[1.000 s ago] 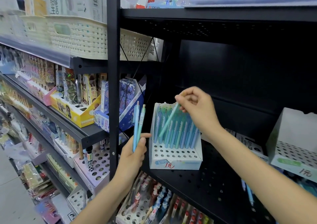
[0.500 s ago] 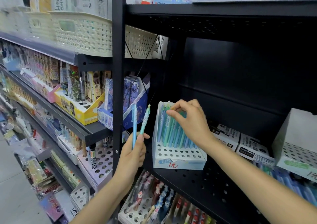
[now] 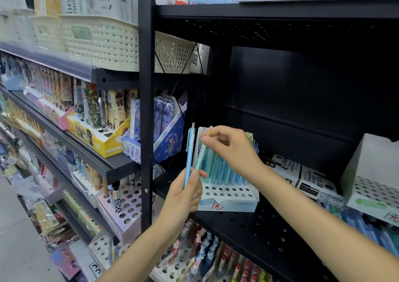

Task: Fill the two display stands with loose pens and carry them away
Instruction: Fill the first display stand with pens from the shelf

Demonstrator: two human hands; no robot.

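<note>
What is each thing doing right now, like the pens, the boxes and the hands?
Left hand: grips the blue pen.
Blue pen: upright, held.
Right hand: pinches the green pen's top.
Green pen: tilted, between both hands.
Near stand: back rows filled, front holes empty.
Far stand: visible holes empty.

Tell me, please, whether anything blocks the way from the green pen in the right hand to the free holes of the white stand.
Nothing visible does. The right hand pinches the green pen just above the white stand, whose front rows of holes lie open below the pens already standing in it.
</note>
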